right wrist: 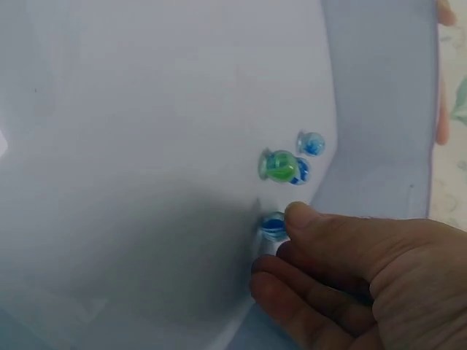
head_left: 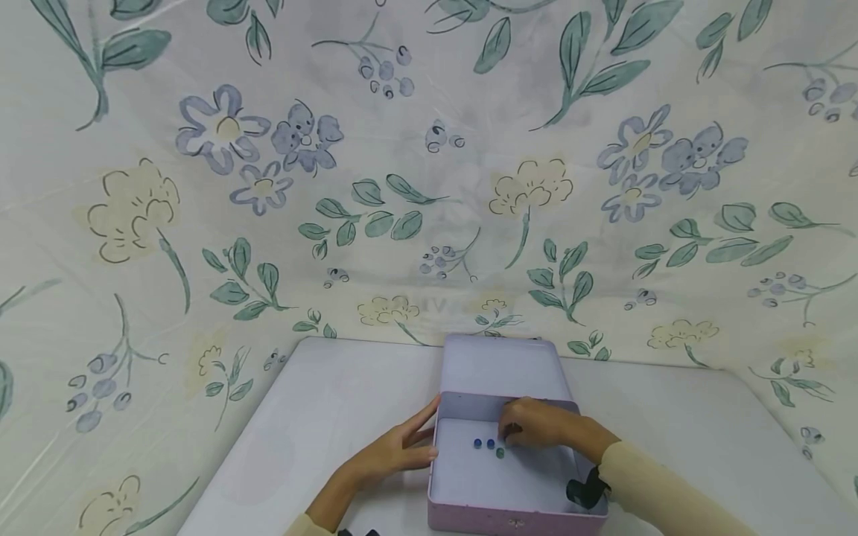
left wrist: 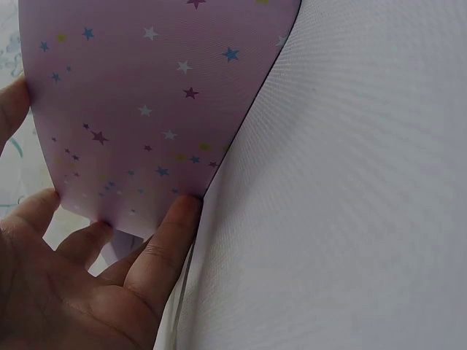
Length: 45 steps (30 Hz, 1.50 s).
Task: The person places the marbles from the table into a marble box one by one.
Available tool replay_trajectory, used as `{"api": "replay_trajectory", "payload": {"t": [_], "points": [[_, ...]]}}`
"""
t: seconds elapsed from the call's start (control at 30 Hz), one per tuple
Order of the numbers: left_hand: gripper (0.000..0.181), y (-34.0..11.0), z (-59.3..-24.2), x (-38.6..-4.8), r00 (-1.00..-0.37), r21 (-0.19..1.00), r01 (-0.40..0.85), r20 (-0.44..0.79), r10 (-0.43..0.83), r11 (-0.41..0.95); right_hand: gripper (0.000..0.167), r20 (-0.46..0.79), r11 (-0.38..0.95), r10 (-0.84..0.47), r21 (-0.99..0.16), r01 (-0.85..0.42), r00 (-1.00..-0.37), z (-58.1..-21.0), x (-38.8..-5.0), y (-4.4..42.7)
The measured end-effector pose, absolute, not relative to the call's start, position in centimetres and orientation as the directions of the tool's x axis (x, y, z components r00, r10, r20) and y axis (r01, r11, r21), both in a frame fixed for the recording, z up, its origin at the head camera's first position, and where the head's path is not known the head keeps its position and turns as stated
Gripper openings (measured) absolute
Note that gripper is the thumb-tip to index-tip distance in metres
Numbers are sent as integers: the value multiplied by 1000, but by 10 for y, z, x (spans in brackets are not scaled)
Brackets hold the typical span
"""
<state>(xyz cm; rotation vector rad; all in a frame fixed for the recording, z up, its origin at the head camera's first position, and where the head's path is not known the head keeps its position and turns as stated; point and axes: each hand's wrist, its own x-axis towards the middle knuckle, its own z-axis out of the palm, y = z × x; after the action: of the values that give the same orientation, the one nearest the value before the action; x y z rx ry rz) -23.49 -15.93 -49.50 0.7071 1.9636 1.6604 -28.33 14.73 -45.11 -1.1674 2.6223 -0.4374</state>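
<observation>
A shallow purple box (head_left: pixel 516 510) stands with its lid (head_left: pixel 506 365) raised at the back; its side wall (left wrist: pixel 146 87) is printed with stars. My left hand (head_left: pixel 392 450) rests against the box's left side, fingers spread and fairly straight. Inside, my right hand (head_left: pixel 536 423) has curled fingers, and its thumb and a finger pinch a blue glass marble (right wrist: pixel 274 227) close to the box floor. Just beyond it lie a green marble (right wrist: pixel 280 166), a blue marble (right wrist: pixel 300 172) partly behind that one, and a light blue marble (right wrist: pixel 311 144). In the head view, the pinched marble is hidden.
The box stands on a white table (head_left: pixel 322 402). A floral cloth (head_left: pixel 402 149) hangs behind the table's far edge. A black device (head_left: pixel 586 489) sits at the right wrist, over the box's right wall.
</observation>
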Motion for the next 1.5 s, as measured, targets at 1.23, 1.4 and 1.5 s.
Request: {"api": "replay_trajectory", "payload": {"t": [1.23, 1.4, 1.5], "points": [[86, -162, -497, -238, -749, 986, 99, -16, 662, 135, 17, 56, 593, -719, -470, -654, -693, -380, -255, 251], [86, -161, -497, -237, -745, 986, 96, -18, 666, 134, 18, 58, 622, -678, -485, -614, -733, -384, -249, 269], [85, -161, -497, -237, -749, 986, 92, -21, 662, 136, 18, 49, 642, -649, -500, -581, -760, -390, -245, 279]]}}
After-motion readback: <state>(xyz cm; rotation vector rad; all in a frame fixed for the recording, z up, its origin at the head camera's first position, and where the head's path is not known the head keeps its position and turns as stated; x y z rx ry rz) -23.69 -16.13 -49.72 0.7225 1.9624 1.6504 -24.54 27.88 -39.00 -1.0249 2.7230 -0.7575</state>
